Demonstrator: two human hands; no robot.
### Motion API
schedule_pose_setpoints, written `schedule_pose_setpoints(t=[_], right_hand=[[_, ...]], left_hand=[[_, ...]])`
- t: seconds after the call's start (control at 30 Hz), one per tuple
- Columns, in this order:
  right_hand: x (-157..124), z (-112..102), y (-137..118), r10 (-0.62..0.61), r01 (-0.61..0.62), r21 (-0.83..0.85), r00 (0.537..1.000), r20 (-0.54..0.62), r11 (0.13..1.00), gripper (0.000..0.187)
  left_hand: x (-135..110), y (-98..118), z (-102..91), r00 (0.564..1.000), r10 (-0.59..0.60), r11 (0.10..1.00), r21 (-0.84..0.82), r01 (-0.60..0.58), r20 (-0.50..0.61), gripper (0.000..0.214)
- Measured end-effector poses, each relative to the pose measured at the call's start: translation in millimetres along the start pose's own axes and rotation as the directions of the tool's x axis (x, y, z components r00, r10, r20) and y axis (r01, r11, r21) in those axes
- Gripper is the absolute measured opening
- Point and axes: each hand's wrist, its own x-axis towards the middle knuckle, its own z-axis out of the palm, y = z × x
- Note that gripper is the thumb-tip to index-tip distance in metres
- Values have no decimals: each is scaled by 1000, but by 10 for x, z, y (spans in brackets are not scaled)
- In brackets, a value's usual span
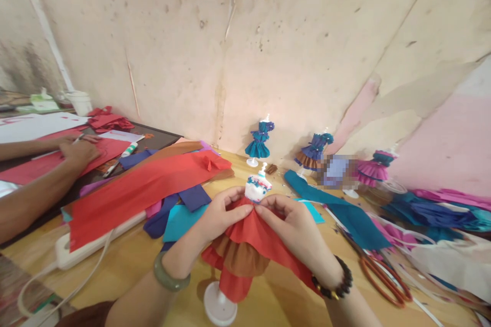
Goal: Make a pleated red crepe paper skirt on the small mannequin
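Right in front of me a small white dress form (256, 190) stands on a round white base. It wears a layered skirt of red and brown fabric. My left hand (227, 217) pinches the gathered top of a red fabric strip (251, 227) at the form's waist. On the other side my right hand (286, 222) pinches the same strip, thumb close to the left thumb. The strip's loose end trails down under my right wrist. Below the red layer shows a brown ruffle (243, 258). The form's bodice carries bits of blue and red.
Scissors (385, 281) with orange handles lie at the right near teal cloth (353, 214). Three dressed forms, one a teal dress (259, 140), stand along the wall. A power strip (95, 242) lies left under red fabric (149, 189). Another person's hands (80, 150) work on red cloth at far left.
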Motion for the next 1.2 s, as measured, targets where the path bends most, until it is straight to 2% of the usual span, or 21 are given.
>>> schedule_pose_setpoints(t=[0.17, 0.33, 0.53, 0.7, 0.9, 1.2], right_hand=[[14, -17, -27, 73, -76, 111, 997, 25, 991, 30], [33, -56, -37, 102, -109, 163, 994, 48, 981, 38], [39, -15, -3, 75, -82, 149, 996, 53, 985, 38], [40, 35, 16, 59, -65, 166, 997, 39, 984, 39], [52, -17, 41, 30, -45, 166, 995, 93, 985, 35], [38, -104, 23, 96, -114, 96, 980, 176, 989, 38]], left_hand=[[-11, -2, -5, 1000, -5, 999, 37, 5, 0, 38], [-22, -9, -11, 999, 12, 999, 35, -14, 53, 38], [-19, -19, -7, 997, -36, 999, 14, 36, 72, 40], [-9, -29, -7, 998, -22, 999, 28, 21, 55, 37], [4, -25, -33, 998, -47, 998, 48, 46, 29, 33], [1, -19, -54, 997, -62, 998, 33, 61, 49, 33]])
